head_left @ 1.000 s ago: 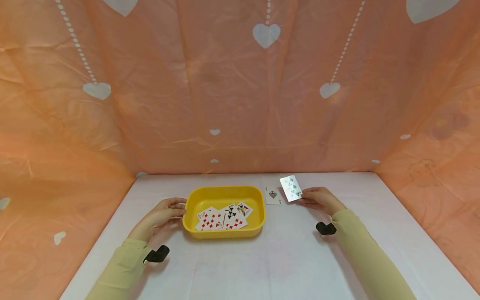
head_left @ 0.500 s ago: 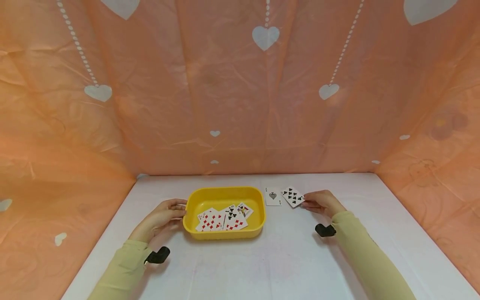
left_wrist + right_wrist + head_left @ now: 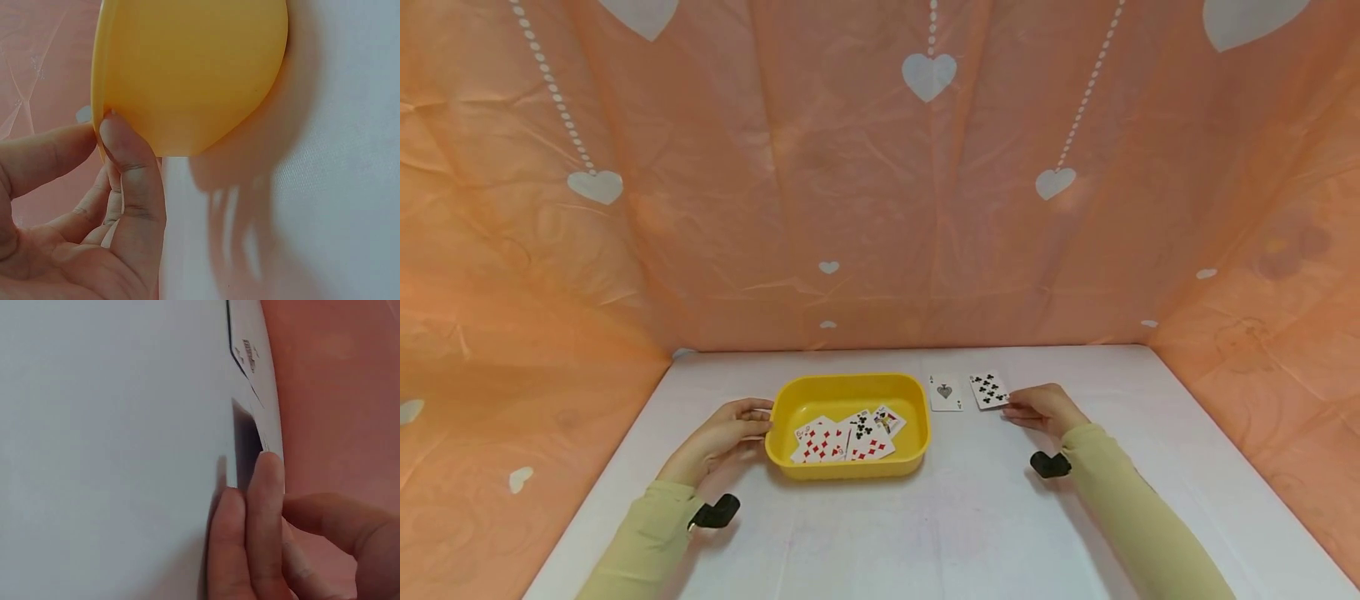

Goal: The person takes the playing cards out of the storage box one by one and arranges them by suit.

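My left hand (image 3: 724, 435) pinches the left end of a yellow plastic tub (image 3: 850, 470); in the left wrist view thumb and finger grip its rim (image 3: 99, 69). Several face-up playing cards (image 3: 822, 442) lie overlapped inside, diamonds and clubs among them, with a jack-like face card (image 3: 889, 420) at their right. Right of the tub an ace of spades (image 3: 945, 392) lies flat on the table. Beside it, a little apart, is a clubs playing card (image 3: 989, 390), its lower right corner pinched by my right hand (image 3: 1043, 408). In the right wrist view that card shows nearly edge-on, with a shadow beneath.
A white-covered table (image 3: 880, 542) carries everything. Behind it and along both sides hangs an orange sheet (image 3: 880, 192) printed with pale hearts. Black wrist devices (image 3: 715, 512) sit at both sleeves.
My right hand has lowered the clubs card from a raised tilt down to the table, then turned it straighter and slightly apart from the ace. The left hand and tub have stayed put.
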`<state>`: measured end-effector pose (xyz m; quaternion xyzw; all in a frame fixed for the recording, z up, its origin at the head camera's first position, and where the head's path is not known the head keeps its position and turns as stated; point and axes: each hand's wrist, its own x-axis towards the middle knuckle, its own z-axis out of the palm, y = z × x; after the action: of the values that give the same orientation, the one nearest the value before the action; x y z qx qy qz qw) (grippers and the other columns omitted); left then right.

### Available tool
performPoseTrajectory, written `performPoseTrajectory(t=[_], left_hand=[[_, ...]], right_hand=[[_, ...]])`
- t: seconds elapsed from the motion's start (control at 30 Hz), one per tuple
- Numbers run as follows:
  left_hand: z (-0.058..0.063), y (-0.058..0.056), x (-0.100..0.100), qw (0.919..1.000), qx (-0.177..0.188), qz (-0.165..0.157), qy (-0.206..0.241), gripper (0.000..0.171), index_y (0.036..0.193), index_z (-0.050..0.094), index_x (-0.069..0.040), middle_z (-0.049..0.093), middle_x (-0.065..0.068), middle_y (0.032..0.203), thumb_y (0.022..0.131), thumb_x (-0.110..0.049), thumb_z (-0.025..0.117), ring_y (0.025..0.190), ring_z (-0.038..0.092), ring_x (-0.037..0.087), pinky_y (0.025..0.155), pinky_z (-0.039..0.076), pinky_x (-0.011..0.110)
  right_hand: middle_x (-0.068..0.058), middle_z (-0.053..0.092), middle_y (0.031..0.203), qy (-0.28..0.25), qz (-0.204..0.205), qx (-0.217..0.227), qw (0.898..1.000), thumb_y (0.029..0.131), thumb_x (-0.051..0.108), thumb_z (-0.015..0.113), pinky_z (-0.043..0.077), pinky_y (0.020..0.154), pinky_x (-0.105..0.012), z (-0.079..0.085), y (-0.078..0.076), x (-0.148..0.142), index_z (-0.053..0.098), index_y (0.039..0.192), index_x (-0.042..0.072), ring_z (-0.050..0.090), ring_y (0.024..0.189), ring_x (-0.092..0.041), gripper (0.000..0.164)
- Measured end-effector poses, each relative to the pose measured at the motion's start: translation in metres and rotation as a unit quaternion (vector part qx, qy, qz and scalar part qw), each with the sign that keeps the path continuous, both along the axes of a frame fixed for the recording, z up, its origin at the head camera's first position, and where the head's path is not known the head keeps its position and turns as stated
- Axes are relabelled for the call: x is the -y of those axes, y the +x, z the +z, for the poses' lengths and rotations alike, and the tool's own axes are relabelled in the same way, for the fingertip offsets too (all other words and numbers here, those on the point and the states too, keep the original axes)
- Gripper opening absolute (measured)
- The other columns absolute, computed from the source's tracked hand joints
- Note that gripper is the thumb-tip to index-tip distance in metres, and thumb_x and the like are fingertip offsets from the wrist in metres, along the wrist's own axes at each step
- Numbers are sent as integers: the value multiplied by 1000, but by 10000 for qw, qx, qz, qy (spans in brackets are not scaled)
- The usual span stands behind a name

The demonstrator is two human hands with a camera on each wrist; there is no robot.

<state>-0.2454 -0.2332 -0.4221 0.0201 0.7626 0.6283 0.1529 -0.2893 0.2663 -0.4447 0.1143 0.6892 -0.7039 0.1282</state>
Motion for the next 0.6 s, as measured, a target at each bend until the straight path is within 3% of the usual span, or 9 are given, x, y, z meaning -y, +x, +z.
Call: performPoseTrajectory(t=[0.23, 0.6], left_hand=[[0, 1, 0, 9999, -128, -72, 2, 46, 132, 37, 16, 59, 16, 102, 92, 2, 56, 81, 60, 15, 74, 52, 29], [0, 0, 1, 10000, 44, 69, -56, 44, 132, 39, 14, 57, 20, 106, 93, 1, 56, 84, 60, 18, 76, 53, 32]], right_hand=[[-9, 68, 73, 84, -155, 235, 9996, 90, -4, 57, 55, 70, -32, 2, -2, 3, 51, 113, -18, 68, 66, -17, 28], [-8, 68, 73, 612, 162, 265, 9976, 91, 3, 56, 55, 70, -32, 9, 5, 3, 53, 111, -18, 68, 66, -16, 29]])
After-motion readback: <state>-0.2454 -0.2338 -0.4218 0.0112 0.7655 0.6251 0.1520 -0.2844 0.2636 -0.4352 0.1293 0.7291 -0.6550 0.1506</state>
